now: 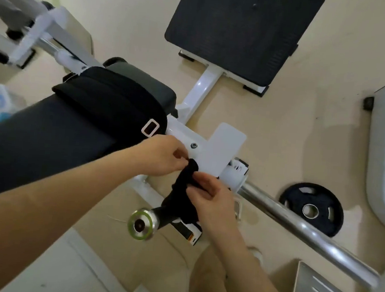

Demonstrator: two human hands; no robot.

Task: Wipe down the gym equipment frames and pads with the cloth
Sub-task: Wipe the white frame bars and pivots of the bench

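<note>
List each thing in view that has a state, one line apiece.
cloth, bunched, hanging between both hands
left hand, pinches the cloth's top end
right hand, holds the cloth lower down
strap, draped over the bench pad
weight plate, lying flat on the floor
chrome bar, no plate on its visible length

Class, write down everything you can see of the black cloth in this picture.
The cloth is black, soft-looking fabric, bunched into a crumpled strip rather than spread flat. It hangs roughly upright just below the white frame. The left hand pinches its top end; the right hand grips its middle, fingers curled round it. Its lower part drops towards the chrome-capped handle, where black against black hides its edge. No print or label shows.
</note>
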